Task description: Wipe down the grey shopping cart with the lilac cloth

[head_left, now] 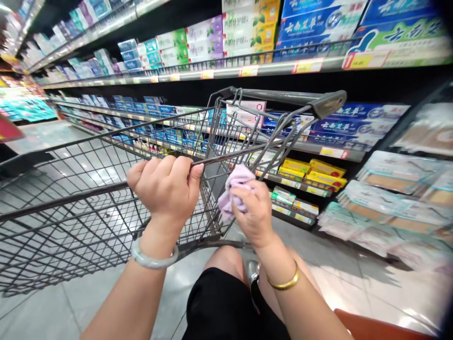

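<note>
A dark wire shopping cart (88, 198) stands side-on in front of me, its push handle (276, 96) toward the right. My left hand (164, 184), a pale bangle on its wrist, is wrapped around the cart's top side rail. Bunched in my right hand (253, 210) is a light purple cloth (237, 186), held close to the rear frame of the cart. Whether the cloth touches the wire there, I cannot tell. A gold bracelet circles my right wrist. Inside the basket I see only wire mesh and the floor through it.
Shelves (184, 71) of toothpaste-like boxes run along behind the cart. Yellow boxes (311, 172) sit on a low shelf. Hanging plastic packs (385, 203) jut out at the right. A reddish-brown object (375, 326) is at the lower right. Grey floor tiles (46, 311) lie below.
</note>
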Available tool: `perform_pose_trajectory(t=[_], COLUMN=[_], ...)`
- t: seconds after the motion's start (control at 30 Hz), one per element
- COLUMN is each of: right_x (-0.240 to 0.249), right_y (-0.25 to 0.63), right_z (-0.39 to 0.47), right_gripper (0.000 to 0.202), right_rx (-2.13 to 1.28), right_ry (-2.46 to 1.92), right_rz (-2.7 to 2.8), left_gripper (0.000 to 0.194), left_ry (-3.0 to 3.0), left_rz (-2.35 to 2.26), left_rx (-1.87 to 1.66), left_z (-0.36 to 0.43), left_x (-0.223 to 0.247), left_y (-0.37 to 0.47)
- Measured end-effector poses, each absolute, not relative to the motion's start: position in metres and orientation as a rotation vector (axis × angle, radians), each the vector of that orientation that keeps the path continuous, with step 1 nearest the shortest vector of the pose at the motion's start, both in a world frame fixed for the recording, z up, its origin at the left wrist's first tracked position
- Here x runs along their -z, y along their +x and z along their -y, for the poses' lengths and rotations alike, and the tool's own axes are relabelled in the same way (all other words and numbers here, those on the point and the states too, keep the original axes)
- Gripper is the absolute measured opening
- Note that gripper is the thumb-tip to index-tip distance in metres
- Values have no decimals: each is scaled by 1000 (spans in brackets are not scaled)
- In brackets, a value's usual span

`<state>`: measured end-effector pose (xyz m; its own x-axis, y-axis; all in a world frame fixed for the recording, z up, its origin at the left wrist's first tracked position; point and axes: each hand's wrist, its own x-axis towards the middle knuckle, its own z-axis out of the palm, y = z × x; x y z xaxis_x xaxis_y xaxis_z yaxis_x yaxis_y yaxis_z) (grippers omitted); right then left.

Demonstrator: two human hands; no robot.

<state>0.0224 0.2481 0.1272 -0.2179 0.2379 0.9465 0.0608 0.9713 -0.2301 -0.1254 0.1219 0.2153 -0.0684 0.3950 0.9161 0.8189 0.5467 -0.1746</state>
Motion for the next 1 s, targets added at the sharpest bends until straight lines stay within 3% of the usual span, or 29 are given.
perform_pose_trajectory(t=[0.23, 0.53, 0.8, 0.9, 1.0], right_x=[-133, -67, -76, -49, -15], right_y=[17, -19, -21, -30, -42], right_z=[-250, -185, -190, -176, -161], right_gripper=[43, 17, 21, 25, 15], right_rx=[-192, -80, -49, -7, 11], right_ry=[-279, -26, -94, -11, 171], right_rz=[1603, 2210, 2042, 2247, 2625], left_gripper=[27, 28, 29, 31, 32], left_ry=[-1019, -1014, -1016, -1010, -1020], left_rz=[1653, 1672, 1724, 1755, 1764], left_rx=[521, 564, 612, 631, 643], left_z=[-124, -119, -111, -110, -109], left_x=[-212, -212, -211, -210, -210], left_y=[-128, -137, -146, -150, -152])
